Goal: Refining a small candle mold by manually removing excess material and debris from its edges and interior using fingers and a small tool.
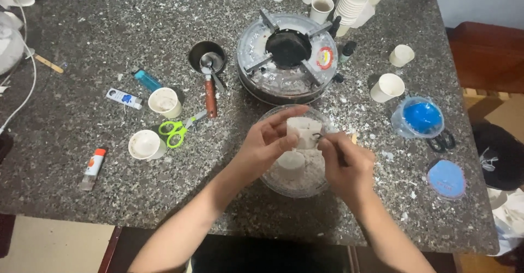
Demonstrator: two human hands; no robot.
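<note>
- My left hand (pixel 266 142) holds a small white paper cup (pixel 303 133) by its side, thumb and fingers wrapped narrowly round it, tilted so its mouth faces roughly toward my right hand
- My right hand (pixel 344 161) is pinched shut on a thin tool (pixel 318 137), likely a small spoon or stick, though I cannot tell which; its tip sits at the cup's rim on the right side
- The cup hangs directly above the clear glass bowl (pixel 273 116) of pale flakes (pixel 305 172), which sits at the near edge of the speckled stone table (pixel 98 22), just in front of the round burner (pixel 287 57)
- The relation that matters: the cup lies just left of my right fingertips, touching or nearly touching the tool, and the tool's long axis runs from my right hand up and leftward into the cup
- The flakes lie straight below both hands, nearer the right one
- Well apart on the left lie green scissors (pixel 176 130), two more white cups (pixel 164 102) and a small metal ladle pan (pixel 208 59); a blue tub (pixel 421 117) stands off to the right
</note>
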